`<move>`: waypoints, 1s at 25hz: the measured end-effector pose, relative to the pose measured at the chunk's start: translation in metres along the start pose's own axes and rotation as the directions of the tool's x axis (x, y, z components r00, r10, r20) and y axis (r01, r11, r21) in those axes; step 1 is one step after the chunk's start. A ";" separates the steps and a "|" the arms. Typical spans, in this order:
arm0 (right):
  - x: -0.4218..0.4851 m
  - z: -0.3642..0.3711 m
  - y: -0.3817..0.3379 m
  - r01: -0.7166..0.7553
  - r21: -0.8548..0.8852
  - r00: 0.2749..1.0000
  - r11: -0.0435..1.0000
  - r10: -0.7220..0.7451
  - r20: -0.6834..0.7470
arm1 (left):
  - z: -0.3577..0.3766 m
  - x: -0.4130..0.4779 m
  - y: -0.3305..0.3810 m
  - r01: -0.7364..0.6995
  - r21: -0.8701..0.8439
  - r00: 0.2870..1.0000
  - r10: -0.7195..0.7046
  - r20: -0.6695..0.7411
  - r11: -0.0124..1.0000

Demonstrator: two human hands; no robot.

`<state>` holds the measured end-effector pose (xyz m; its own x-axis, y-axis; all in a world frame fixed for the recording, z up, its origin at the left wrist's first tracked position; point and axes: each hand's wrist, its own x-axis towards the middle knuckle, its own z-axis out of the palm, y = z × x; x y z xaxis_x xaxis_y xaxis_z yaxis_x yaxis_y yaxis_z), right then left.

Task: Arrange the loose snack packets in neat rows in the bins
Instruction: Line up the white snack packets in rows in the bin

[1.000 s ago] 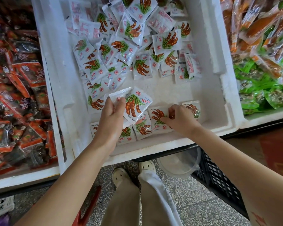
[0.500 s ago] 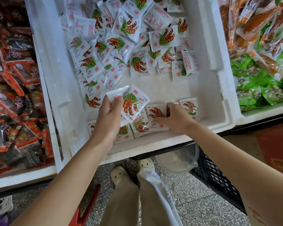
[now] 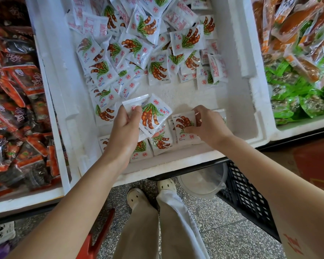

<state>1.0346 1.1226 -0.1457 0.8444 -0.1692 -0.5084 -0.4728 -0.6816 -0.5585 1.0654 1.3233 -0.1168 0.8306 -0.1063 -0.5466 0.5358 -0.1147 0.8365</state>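
A couple of white packets (image 3: pixel 151 115) with brown pods printed on them are gripped in the left hand (image 3: pixel 123 131), pretty much dead centre of the frame. The thumb is laid over the top and the fingers are curled underneath. How many are in that little stack can't really be told, at least two by the look of it.

Just to the right of that, a single packet (image 3: pixel 183 122) is pinched in the right hand (image 3: pixel 209 126), thumb at its lower edge and fingertips curled over its upper right corner. It's held low over the row (image 3: pixel 160 143) that's lined up along the bottom edge of the white foam bin (image 3: pixel 254 118). Whether it's touching the ones below can't be made out.

The loose packets (image 3: pixel 151 43) are heaped across the upper middle of the frame, some face up, some flipped, all overlapping. A bare patch of bin floor is seen between that heap and the hands.

A bin of red and dark packets (image 3: pixel 17 109) is seen at the left edge, and orange and green packs (image 3: pixel 297 62) fill the one at the upper right. A black crate (image 3: pixel 245 197) and a clear tub (image 3: pixel 202 184) are tucked under the shelf at lower right.
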 end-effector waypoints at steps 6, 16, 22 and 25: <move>0.001 0.010 -0.002 0.080 -0.032 0.997 0.996 -0.079 0.025 | 0.001 0.000 0.000 0.007 0.008 1.000 -0.007 -0.018 1.000; 0.021 -0.045 0.034 0.143 -0.527 0.990 0.838 -0.125 0.070 | 0.018 -0.002 0.008 0.011 0.037 1.000 -0.011 0.009 0.999; 0.038 -0.054 0.031 0.143 -0.587 0.986 0.797 -0.062 0.157 | 0.028 -0.003 0.008 -0.004 0.071 1.000 0.002 0.021 0.997; 0.042 -0.057 0.030 0.176 -0.657 0.982 0.733 -0.083 0.170 | 0.031 -0.002 0.007 0.001 0.058 1.000 -0.002 0.017 0.998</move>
<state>1.0703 1.0543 -0.1469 0.8255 0.0119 -0.5643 -0.0326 -0.9971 -0.0687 1.0630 1.2925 -0.1111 0.8267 -0.1228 -0.5491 0.5272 -0.1717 0.8322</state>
